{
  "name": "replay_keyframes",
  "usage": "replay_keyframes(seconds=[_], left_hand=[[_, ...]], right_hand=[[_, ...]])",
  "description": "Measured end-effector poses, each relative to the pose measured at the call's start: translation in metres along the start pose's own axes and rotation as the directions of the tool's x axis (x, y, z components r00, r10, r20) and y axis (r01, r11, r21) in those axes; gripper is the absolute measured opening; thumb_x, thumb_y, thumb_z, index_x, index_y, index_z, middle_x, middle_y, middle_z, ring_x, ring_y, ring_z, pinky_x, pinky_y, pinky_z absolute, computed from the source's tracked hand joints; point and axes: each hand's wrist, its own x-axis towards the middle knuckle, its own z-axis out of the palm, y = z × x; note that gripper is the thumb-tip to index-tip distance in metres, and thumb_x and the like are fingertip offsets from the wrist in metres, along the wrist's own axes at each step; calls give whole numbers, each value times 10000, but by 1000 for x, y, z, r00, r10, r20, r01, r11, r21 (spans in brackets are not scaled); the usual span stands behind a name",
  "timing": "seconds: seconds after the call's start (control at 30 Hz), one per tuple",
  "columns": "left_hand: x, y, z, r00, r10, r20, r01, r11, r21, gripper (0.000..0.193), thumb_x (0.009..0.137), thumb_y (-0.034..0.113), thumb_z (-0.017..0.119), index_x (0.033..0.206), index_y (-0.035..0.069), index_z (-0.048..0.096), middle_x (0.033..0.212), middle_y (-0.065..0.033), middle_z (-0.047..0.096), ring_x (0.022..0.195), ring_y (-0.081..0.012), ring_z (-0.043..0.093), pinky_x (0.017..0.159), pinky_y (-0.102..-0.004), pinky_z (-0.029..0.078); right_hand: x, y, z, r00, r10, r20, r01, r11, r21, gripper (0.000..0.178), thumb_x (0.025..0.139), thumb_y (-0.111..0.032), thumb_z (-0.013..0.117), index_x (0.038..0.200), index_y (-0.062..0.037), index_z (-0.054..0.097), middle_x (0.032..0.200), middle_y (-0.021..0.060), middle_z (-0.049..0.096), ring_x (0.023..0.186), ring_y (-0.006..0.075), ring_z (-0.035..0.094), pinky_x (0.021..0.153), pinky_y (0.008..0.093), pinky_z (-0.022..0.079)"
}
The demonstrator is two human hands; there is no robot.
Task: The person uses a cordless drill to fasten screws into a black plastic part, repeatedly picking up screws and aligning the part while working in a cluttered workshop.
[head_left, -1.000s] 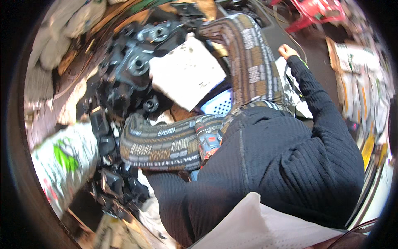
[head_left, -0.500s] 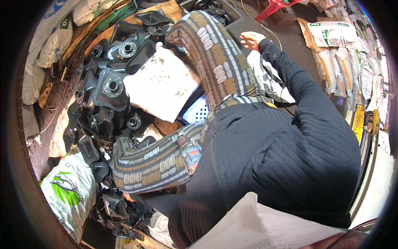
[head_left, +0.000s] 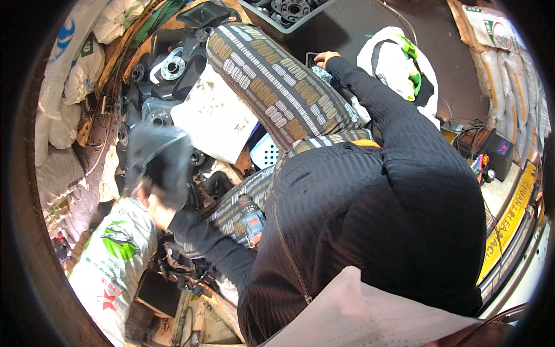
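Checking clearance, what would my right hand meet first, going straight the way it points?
Your right hand points leftward: probably the dark-rimmed object by its fingertips first, then your patterned trouser leg; depth is unclear.

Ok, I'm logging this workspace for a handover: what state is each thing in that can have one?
Left hand: gripping the black moulded part
Black moulded part: held, motion-blurred
Right hand: fingers partly curled, hold unclear
Cordless drill: on the lap, running or not unclear
White pad: stained
Grey tray: open-topped, holding round parts
Flanged black parts: heaped
White printed sack: lying, bulging
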Motion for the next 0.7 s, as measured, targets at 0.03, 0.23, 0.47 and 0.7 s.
replay_keyframes(seconds=[0.03,0.23,0.47,0.7], left_hand=[[7,-13,29,985,-96,143,124,972,-199,475,766,185,541,1200,-3,499,1011,-53,557,911,-162,505,789,-250,387],[-11,-93,148,972,-203,123,227,943,-242,341,904,128,482,1226,16,487,1203,-79,535,1079,-158,494,952,-284,355],[11,-56,144,953,-153,260,-105,641,760,304,766,107,620,1069,84,622,1008,-151,562,922,-235,563,770,-306,466],[145,122,339,620,471,627,-587,809,-27,314,837,131,582,1137,37,569,987,-141,640,887,-218,636,786,-306,487]], right_hand=[[0,-1,11,999,13,32,-9,994,-106,353,744,-159,628,1097,-161,625,1041,109,643,953,264,621,870,364,480],[0,7,55,996,-23,81,45,956,-289,480,728,-195,629,1200,-226,545,1201,100,544,1065,284,556,894,404,461],[1,-8,62,997,20,68,10,911,-413,452,615,-200,706,1038,-135,561,1054,100,533,995,294,551,805,438,482],[2,-25,55,990,91,111,-42,924,-380,589,620,-244,740,1129,-80,494,1080,141,522,1012,323,549,805,421,500]])
